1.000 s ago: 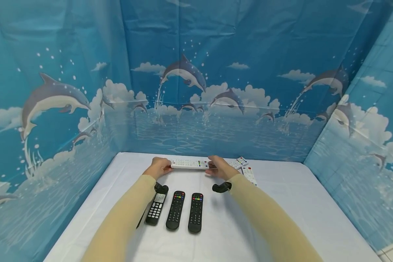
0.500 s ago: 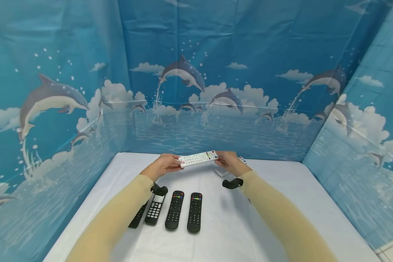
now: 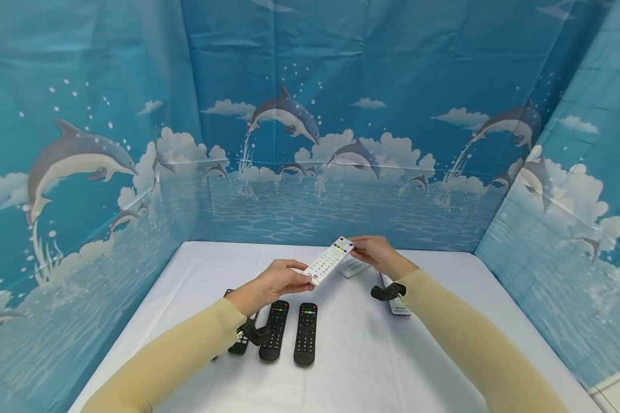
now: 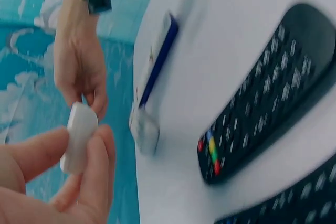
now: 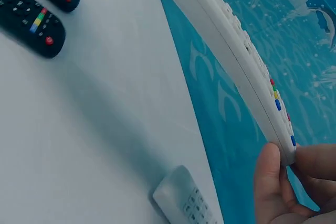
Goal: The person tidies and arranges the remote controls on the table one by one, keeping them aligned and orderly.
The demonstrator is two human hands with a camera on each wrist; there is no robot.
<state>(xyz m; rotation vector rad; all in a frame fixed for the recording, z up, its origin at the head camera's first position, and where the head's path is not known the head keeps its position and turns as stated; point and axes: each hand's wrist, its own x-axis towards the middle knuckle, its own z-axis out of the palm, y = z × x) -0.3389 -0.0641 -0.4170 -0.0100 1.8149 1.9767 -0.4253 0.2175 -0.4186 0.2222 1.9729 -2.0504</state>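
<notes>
Both hands hold one white remote control (image 3: 328, 263) above the table, slanting from lower left to upper right with its buttons facing up. My left hand (image 3: 278, 281) pinches its near end between thumb and fingers; the left wrist view shows that white end (image 4: 80, 140) between them. At the far end, by the coloured buttons, the fingertips of my right hand (image 3: 378, 253) pinch the remote. Under and behind it lies a second white remote (image 3: 353, 266), partly covered by the held one and the right hand. A third white remote (image 3: 399, 307) is half hidden behind the right wrist.
On the white-covered table (image 3: 351, 355), a black remote (image 3: 305, 335) and another black remote (image 3: 272, 335) lie side by side. Further left, a black remote with light keys (image 3: 239, 345) is mostly hidden by the left arm. A blue dolphin curtain (image 3: 310, 212) closes off the back.
The white remote has come up from low over the table's back and turned from crosswise to slanting. My left hand has moved right and nearer; my right hand has moved right.
</notes>
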